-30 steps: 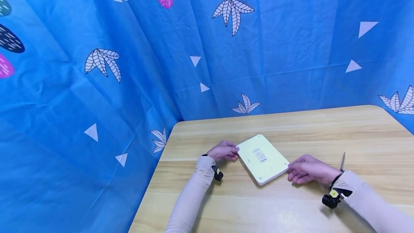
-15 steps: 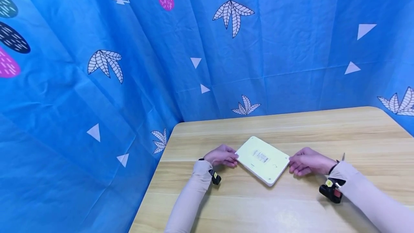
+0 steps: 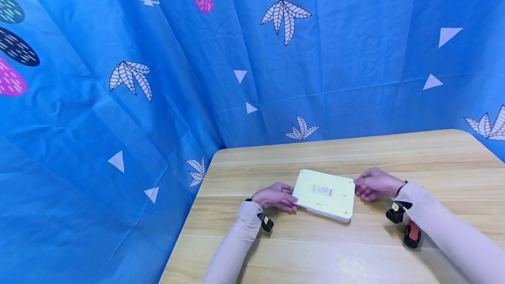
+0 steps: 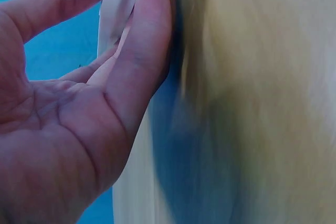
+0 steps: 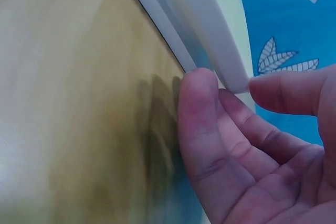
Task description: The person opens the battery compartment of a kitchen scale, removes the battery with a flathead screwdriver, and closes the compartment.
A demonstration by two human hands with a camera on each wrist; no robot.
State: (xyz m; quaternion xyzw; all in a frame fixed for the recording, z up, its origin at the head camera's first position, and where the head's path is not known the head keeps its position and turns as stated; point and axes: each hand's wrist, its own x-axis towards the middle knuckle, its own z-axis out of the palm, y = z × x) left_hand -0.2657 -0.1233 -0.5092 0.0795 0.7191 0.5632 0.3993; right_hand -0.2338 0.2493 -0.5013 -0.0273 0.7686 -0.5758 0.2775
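Observation:
A flat white rectangular device (image 3: 307, 189), with a printed label in its middle and small round spots at its corners, is between my two hands over the table. My left hand (image 3: 274, 197) pinches its left end, thumb on the upper face. At its far right corner, my right hand (image 3: 376, 184) pinches the edge between thumb and fingers. The right wrist view shows the thumb against the white edge (image 5: 220, 35), with a second thin white layer beneath. In the left wrist view the fingers grip the white rim (image 4: 116, 9).
A tool with an orange and black handle (image 3: 412, 234), like a screwdriver, lies on the wooden table (image 3: 244, 161), partly hidden by the right forearm. A blue patterned curtain (image 3: 355, 56) hangs behind the table and along its left side.
The white device has turned counterclockwise. My right hand has moved away from me and my left hand slightly nearer. The orange and black handle has come into view below the right forearm.

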